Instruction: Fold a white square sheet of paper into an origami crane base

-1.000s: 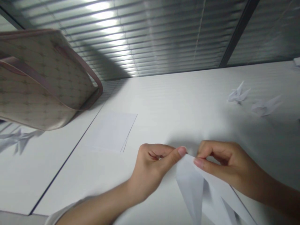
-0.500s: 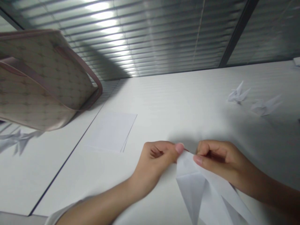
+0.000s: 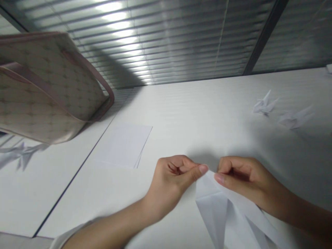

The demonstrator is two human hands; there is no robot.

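Head view: lower right of the frame, the left hand [image 3: 168, 186] and right hand [image 3: 249, 180] pinch the upper edge of the folded white paper sheet [image 3: 214, 207]; presumably light, crease-prone; grip at folded edges.

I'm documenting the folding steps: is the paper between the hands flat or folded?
Folded: the paper shows creases and overlapping flaps beneath both thumbs' pinch.

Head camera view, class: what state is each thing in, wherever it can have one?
Large paper: creased, partly folded, held.
Left hand: fingers pinching the paper's top corner.
Right hand: fingers pinching its edge.
Square sheets: flat, stacked slightly askew.
Two small paper birds: folded, unheld.
Blinds: lowered.
Bag: unheld; opening not visible.
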